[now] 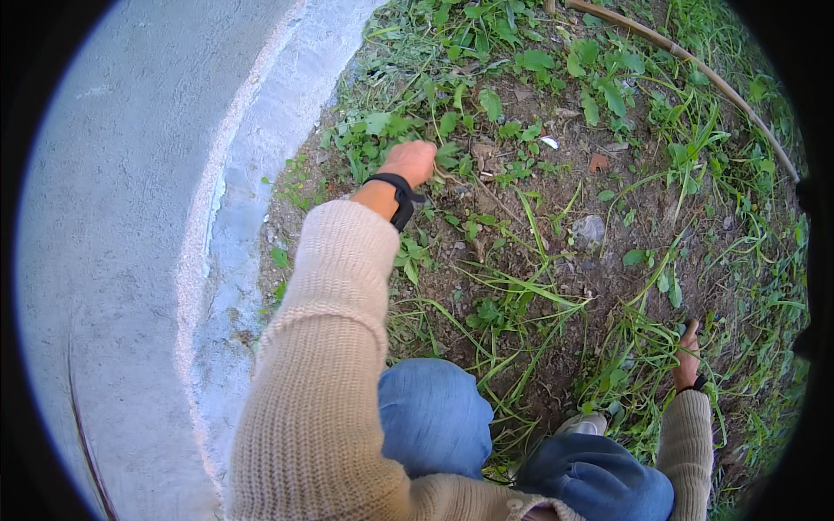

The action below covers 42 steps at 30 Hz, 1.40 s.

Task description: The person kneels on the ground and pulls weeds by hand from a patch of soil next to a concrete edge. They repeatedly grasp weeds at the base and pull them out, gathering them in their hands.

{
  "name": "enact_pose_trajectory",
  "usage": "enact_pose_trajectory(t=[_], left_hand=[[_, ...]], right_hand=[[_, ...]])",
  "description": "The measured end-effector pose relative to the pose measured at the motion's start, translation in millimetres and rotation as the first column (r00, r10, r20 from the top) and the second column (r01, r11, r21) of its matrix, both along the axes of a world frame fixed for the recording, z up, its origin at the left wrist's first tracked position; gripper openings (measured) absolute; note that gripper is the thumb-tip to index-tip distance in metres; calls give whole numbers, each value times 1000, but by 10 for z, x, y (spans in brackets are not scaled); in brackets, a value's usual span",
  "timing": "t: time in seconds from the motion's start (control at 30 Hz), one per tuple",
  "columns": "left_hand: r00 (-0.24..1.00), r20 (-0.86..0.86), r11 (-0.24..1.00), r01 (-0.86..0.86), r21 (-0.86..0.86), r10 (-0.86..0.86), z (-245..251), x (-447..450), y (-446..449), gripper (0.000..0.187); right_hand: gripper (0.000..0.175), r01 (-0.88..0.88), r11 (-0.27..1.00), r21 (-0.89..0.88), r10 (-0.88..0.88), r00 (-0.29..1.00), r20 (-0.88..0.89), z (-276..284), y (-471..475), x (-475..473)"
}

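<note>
My left hand (410, 163), with a black strap (401, 198) at the wrist, is closed low over the soil. Green leaves of a leafy weed (447, 156) stick out beside its curled fingers, and a thin dry stem (492, 195) trails off to the right. On the right side, my right hand (687, 358) is down among long grass blades (651, 335). Its thumb points away from me, and the grass hides most of its fingers. Whether it holds anything cannot be made out.
A concrete slab (143, 130) with a pale raised edge (293, 84) runs along the left. A bamboo pole (704, 68) lies at the upper right. A white scrap (549, 142) and a piece of clear plastic (589, 229) lie on the soil. My knee (433, 417) and shoe (583, 424) are below.
</note>
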State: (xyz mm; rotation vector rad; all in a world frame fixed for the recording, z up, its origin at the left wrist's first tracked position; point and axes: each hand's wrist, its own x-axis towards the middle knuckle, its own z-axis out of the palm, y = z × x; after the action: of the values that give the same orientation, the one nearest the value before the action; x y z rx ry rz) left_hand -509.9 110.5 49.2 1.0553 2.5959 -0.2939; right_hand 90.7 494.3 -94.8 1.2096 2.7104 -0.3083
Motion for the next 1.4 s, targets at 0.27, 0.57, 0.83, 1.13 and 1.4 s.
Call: enact_pose_trajectory(t=[0.27,0.57,0.83,1.13,1.4], left_hand=[[918,-354,968,227,106,-177,245,-310,-21,28],[975,195,993,-112,25,105,-170,-615,-163,31],[990,55,990,134,-46,-132,326,-314,-115,39],[912,409,880,-219,422,31,-546,-330,834,46],[849,463,710,-489,506,254,-286,-69,479,41]], right_hand=[[55,-76,997,-2,76,996,49,-68,88,47],[48,-53,997,55,50,997,56,-7,-22,37],[41,-85,992,93,81,996,42,60,-67,-20],[42,15,1000,9,-16,997,72,40,-25,-25],[48,-98,991,94,83,985,150,-3,7,21]])
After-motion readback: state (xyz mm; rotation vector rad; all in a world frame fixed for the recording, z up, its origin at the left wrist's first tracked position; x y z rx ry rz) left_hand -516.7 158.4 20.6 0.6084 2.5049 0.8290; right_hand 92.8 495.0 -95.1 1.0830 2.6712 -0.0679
